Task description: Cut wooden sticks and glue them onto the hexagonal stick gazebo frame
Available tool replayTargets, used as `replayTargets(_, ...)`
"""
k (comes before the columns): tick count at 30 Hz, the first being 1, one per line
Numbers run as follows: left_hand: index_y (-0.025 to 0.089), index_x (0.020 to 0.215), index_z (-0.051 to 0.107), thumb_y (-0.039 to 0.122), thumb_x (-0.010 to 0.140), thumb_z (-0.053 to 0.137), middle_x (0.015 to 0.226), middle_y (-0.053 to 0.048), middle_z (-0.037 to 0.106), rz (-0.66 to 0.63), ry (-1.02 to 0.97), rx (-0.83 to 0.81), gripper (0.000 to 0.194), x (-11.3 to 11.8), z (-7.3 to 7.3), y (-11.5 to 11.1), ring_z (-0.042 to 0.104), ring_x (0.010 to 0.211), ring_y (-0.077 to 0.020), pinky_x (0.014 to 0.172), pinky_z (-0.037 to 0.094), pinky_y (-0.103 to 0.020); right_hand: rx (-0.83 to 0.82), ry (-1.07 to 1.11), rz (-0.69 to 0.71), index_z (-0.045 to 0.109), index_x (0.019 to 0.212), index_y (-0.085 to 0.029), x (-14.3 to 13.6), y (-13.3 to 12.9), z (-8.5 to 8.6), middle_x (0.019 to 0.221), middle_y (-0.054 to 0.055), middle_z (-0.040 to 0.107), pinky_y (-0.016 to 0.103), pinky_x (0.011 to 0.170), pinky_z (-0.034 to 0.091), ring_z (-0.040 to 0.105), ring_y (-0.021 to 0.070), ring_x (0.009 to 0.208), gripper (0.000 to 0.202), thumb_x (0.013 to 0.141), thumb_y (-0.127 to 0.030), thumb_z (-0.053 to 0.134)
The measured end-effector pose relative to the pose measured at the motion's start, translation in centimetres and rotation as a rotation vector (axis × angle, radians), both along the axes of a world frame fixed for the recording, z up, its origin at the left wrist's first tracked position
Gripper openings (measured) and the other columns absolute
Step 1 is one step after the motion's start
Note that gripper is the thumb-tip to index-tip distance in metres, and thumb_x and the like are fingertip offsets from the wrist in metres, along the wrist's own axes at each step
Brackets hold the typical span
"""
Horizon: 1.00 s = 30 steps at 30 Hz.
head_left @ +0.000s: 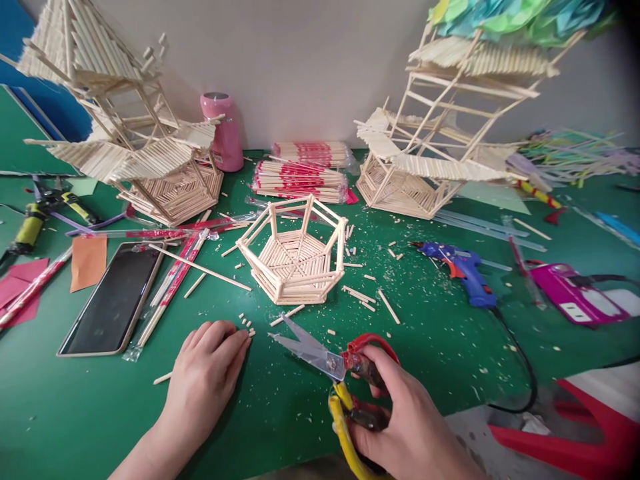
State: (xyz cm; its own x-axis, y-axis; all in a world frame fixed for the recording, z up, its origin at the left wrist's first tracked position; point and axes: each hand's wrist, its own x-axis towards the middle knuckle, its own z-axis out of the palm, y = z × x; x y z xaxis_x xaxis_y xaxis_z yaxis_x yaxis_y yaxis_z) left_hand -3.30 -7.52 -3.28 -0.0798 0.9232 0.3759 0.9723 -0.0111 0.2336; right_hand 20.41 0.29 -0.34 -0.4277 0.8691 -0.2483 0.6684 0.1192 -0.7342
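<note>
My left hand (213,363) rests low on the green table, its fingers closed and pressed together. A thin wooden stick (163,378) comes out from under its outer side; most of its length is hidden by the hand. Several short cut bits (245,322) lie at the fingertips. In my right hand (395,407) are scissors (320,357) with one red and one yellow handle. Their blades stand slightly apart, pointing up and left towards the bits. Just beyond both hands sits a small polygonal frame of wooden sticks (295,257), with a slatted floor, upright posts and a top rim.
Two tall stick pavilions (145,160) (440,133) stand at the back. Between them are a pink flask (223,133) and red-banded stick bundles (300,179). A phone (113,300) lies left. To the right are a blue glue gun (460,270) and a magenta device (575,290).
</note>
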Motion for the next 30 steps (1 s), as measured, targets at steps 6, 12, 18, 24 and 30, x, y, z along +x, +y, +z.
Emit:
replayTargets(6,0.016,0.080,0.064,0.020,0.088,0.047,0.078,-0.007,0.060,0.006,-0.008,-0.013,0.019,-0.02,-0.01,-0.08,0.056,0.068,-0.0180,0.063,0.048,-0.033,0.025,0.000,-0.002,0.054,0.100,-0.022,0.09,-0.05,-0.17,0.087,0.005,0.065,0.032,0.064,0.055,0.063,0.0215,0.074,0.045,0.056,-0.028,0.063)
replayTargets(12,0.015,0.078,0.064,0.018,0.087,0.048,0.077,-0.008,0.060,0.007,-0.013,-0.020,0.018,-0.04,0.19,0.00,0.055,0.068,-0.0186,0.062,0.048,-0.033,0.038,-0.009,-0.002,0.055,0.099,-0.022,0.00,-0.02,0.07,0.085,0.004,0.065,0.031,0.064,0.055,0.064,0.0206,0.072,0.044,0.056,-0.027,0.062)
replayTargets(18,0.015,0.076,0.064,0.019,0.087,0.048,0.075,-0.007,0.060,0.006,0.007,-0.022,0.020,0.03,0.38,0.16,0.055,0.066,-0.0184,0.061,0.047,-0.032,0.061,-0.007,-0.006,0.055,0.100,-0.022,0.14,-0.06,-0.21,0.087,0.004,0.066,0.030,0.066,0.055,0.065,0.0217,0.076,0.044,0.056,-0.028,0.062)
replayTargets(24,0.017,0.074,0.064,0.020,0.087,0.046,0.074,-0.006,0.059,0.032,0.012,-0.024,0.022,0.26,0.47,0.13,0.055,0.066,-0.0179,0.061,0.047,-0.031,0.049,-0.016,0.008,0.052,0.105,-0.022,0.41,-0.12,-0.69,0.092,0.006,0.066,0.034,0.072,0.055,0.065,0.0244,0.083,0.050,0.057,-0.028,0.063)
replayTargets(30,0.016,0.073,0.063,0.018,0.087,0.048,0.074,-0.007,0.058,0.029,0.018,-0.031,0.021,0.42,0.47,0.20,0.054,0.066,-0.0184,0.061,0.047,-0.032,0.055,-0.021,0.046,0.052,0.103,-0.022,0.32,0.09,-0.21,0.089,0.005,0.066,0.033,0.071,0.055,0.065,0.0219,0.076,0.047,0.057,-0.026,0.062)
